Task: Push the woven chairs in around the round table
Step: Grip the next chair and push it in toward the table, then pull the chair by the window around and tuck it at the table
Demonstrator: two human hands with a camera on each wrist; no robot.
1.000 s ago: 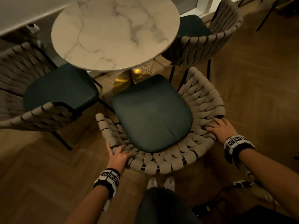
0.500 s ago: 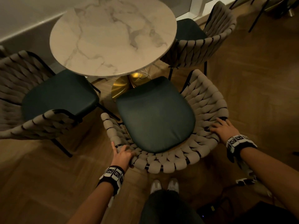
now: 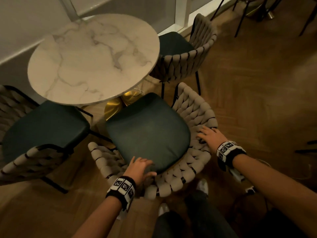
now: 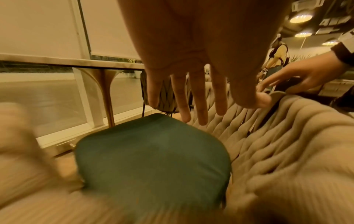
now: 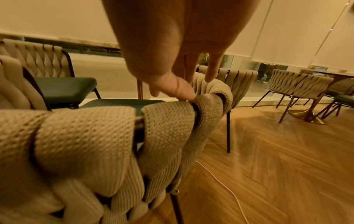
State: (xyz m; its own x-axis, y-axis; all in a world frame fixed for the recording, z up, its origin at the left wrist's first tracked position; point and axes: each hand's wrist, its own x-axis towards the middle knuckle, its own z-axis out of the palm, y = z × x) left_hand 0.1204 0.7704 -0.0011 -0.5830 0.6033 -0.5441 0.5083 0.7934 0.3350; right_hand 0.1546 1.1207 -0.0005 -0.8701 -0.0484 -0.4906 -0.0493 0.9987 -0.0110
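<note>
The round marble table [image 3: 92,60] stands by the wall on a gold pedestal [image 3: 114,107]. Three woven chairs with dark green cushions ring it. The near chair [image 3: 194,115] faces the table, the front of its cushion [image 3: 147,133] close to the tabletop's edge. My left hand [image 3: 142,166] hovers with straight fingers over the rear of that cushion [image 4: 153,159]; the left wrist view shows the fingers [image 4: 199,97] spread and holding nothing. My right hand [image 3: 208,136] lies flat on the right side of the woven back, its thumb [image 5: 182,89] touching the rim [image 5: 168,115].
A second chair [image 3: 42,131] sits at the table's left and a third [image 3: 185,54] at its far right, close to the near chair's arm. A white cable [image 5: 229,191] trails on the wooden floor at the right. Another table with chairs [image 5: 298,81] stands farther right.
My left hand has let go of the woven back rim and moved up and right, over the cushion's rear edge. My right hand has slid inward on the rim.
</note>
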